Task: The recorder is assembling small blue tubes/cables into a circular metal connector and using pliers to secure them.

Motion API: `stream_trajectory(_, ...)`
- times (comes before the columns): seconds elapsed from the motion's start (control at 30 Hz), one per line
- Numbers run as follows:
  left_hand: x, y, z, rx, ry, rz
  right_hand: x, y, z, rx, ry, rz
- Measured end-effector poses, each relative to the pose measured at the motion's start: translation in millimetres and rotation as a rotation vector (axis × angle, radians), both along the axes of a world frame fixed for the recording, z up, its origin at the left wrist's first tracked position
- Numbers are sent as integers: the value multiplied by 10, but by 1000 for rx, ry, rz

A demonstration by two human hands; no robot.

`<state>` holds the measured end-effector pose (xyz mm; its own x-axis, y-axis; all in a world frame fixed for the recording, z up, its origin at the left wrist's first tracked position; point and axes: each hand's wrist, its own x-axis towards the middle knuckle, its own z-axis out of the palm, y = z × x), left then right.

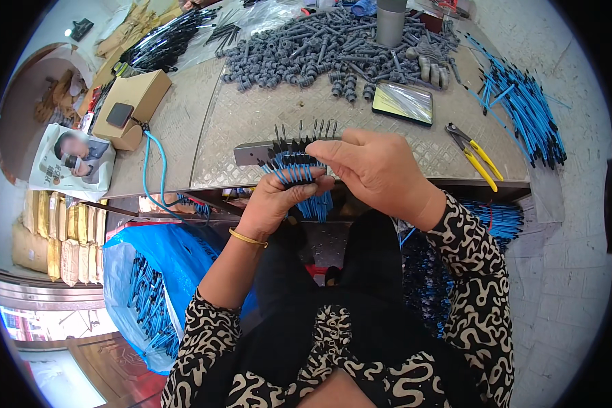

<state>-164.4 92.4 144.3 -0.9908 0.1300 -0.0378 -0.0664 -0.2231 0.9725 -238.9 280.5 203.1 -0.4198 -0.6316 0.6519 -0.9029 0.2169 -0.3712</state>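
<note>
My left hand [270, 204] is closed around a bunch of thin blue rods with black ends [294, 175], at the table's front edge. The rods' lower parts hang below my fingers. Just behind them lies a grey metal bar [251, 154] with several thin dark pins standing up along it. Black end pieces sit against the pins, in front of the bar. My right hand [377, 173] is closed, with thumb and forefinger pressed together at the right end of the row of black ends. What its fingertips pinch is hidden.
A heap of grey ribbed plastic parts [299, 51] covers the back of the table, with a grey cup [390, 24]. Yellow-handled pliers [474, 158], a flat yellow box [402, 103] and blue rods [523, 109] lie right. A cardboard box [132, 102] stands left; a blue bag [177, 251] sits below.
</note>
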Motion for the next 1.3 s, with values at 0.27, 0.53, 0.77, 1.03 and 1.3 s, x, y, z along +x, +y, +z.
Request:
stream_trajectory(0.27,3,20,26,-50,28,-26,-70,-26,-69,-80,-150,123)
stream_trajectory(0.53,-27,10,45,-125,38,-68,-77,-44,-14,-3,-128,133)
stream_trajectory(0.77,8,18,8,-158,34,-31,25,-59,12,61,-43,62)
stream_trajectory(1.03,-18,5,-110,-262,71,-47,51,-155,32,80,136,33)
stream_trajectory(1.3,-105,-39,-109,-142,61,-39,-208,-97,45,-175,21,-38)
